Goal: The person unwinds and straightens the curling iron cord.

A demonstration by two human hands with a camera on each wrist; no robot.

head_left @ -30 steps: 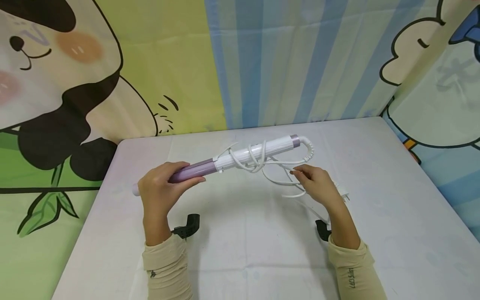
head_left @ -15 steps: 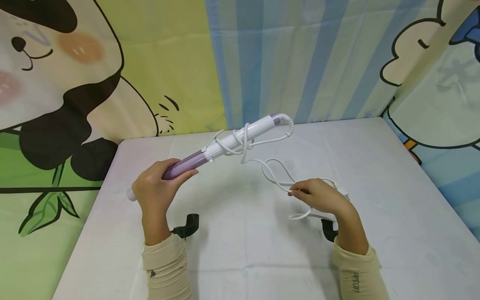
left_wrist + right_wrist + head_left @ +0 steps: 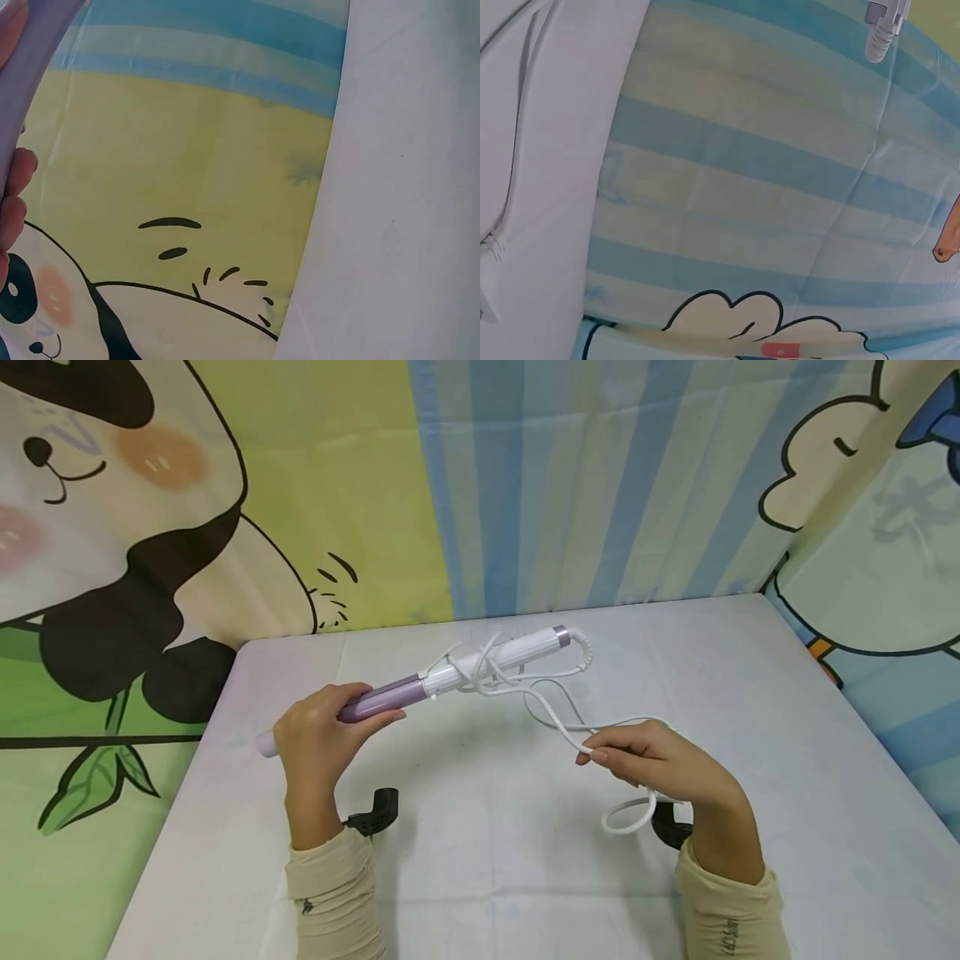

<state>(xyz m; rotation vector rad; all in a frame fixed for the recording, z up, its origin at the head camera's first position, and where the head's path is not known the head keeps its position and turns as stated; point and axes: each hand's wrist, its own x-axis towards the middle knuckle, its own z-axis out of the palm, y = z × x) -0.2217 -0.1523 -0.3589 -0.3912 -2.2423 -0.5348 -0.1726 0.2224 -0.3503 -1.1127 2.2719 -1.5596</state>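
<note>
Cartoon-printed cloth [image 3: 555, 485] hangs behind the white-covered bench [image 3: 487, 868]. Above this bench is a curling iron [image 3: 412, 692], its smooth purple barrel grasped by the left hand [image 3: 318, 735]; around its glossy white handle [image 3: 528, 648] the cord [image 3: 558, 725] loops loosely. The right hand [image 3: 667, 760] pinches this thin, flexible cord. Managing the cord seems the present step; the next move probably calls for a steady barrel and gentle care with the loops.

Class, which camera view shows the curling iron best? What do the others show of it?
The head view: it shows the curling iron end to end, though the left hand hides part. The left wrist view gives only a strip of barrel; the right wrist view, only the handle end.
</note>
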